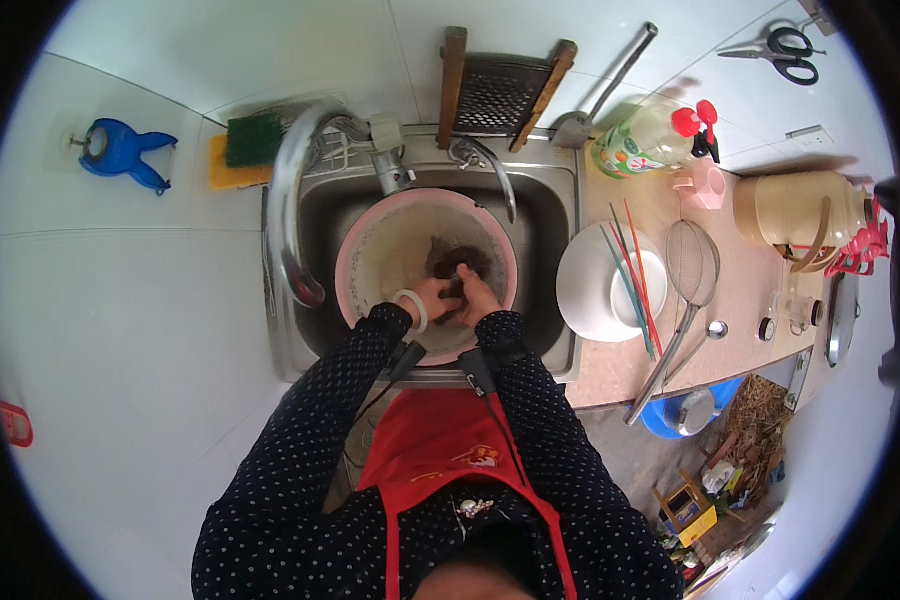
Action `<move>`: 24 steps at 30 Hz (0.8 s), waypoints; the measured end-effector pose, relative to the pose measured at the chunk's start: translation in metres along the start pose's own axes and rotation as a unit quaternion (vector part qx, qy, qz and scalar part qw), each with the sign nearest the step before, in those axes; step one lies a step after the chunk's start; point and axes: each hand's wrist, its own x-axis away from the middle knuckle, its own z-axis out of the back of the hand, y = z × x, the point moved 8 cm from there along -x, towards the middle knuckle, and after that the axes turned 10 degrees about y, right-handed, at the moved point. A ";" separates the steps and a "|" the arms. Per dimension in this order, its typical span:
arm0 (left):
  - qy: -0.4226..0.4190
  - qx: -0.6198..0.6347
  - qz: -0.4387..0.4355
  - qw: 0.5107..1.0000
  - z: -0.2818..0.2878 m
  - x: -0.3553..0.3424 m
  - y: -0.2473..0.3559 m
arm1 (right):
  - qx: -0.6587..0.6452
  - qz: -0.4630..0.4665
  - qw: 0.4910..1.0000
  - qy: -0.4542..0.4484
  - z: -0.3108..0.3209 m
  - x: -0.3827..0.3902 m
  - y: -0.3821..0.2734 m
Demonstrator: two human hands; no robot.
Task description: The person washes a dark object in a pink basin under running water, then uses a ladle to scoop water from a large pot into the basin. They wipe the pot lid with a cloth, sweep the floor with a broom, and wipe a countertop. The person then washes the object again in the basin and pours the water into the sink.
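A pink-rimmed basin [351, 237] of cloudy water sits in the steel sink. Inside it, my left hand [434, 300], with a pale bangle at the wrist, and my right hand [478, 296] come together around a dark brown, soft-looking clump [457, 262]. Its kind cannot be made out. The left fingers curl against its near side, partly hidden below the right hand. My right hand is closed on it, thumb on top. Part of the clump spreads into the water beyond my fingers.
A curved faucet [292, 200] arches at the basin's left, and a smaller tap [498, 175] hangs over its far edge. On the right counter are a white bowl [582, 285] with chopsticks [625, 270] across it, a strainer [692, 262], a bottle [642, 142] and a thermos [795, 212].
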 end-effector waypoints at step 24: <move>0.225 -0.140 -0.181 0.947 0.047 0.064 0.042 | 0.005 0.217 0.976 -0.012 -0.022 0.075 -0.036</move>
